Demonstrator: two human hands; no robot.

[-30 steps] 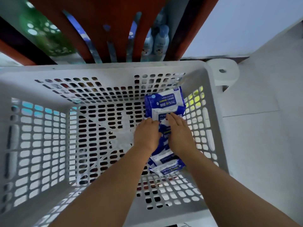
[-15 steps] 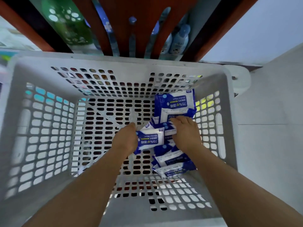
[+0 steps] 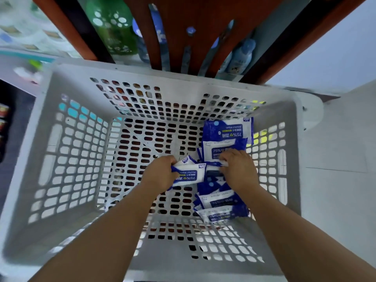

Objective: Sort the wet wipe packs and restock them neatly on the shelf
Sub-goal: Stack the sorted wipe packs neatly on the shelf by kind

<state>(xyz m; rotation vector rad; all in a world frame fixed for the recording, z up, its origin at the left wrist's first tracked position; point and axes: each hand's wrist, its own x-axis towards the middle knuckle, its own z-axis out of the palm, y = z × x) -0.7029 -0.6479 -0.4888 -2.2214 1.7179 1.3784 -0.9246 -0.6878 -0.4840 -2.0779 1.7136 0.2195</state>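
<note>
The left hand [image 3: 160, 176] held one wipe pack [image 3: 190, 176] tight. The right hand [image 3: 238, 169] pinched another pack [image 3: 215, 164] in the white basket [image 3: 67, 237].

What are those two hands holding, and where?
Left hand grips a blue-and-white wet wipe pack by its left end; right hand pinches another pack's edge.

The right hand [image 3: 239, 169] hides perhaps several wipe packs [image 3: 218, 202] beneath it.
</note>
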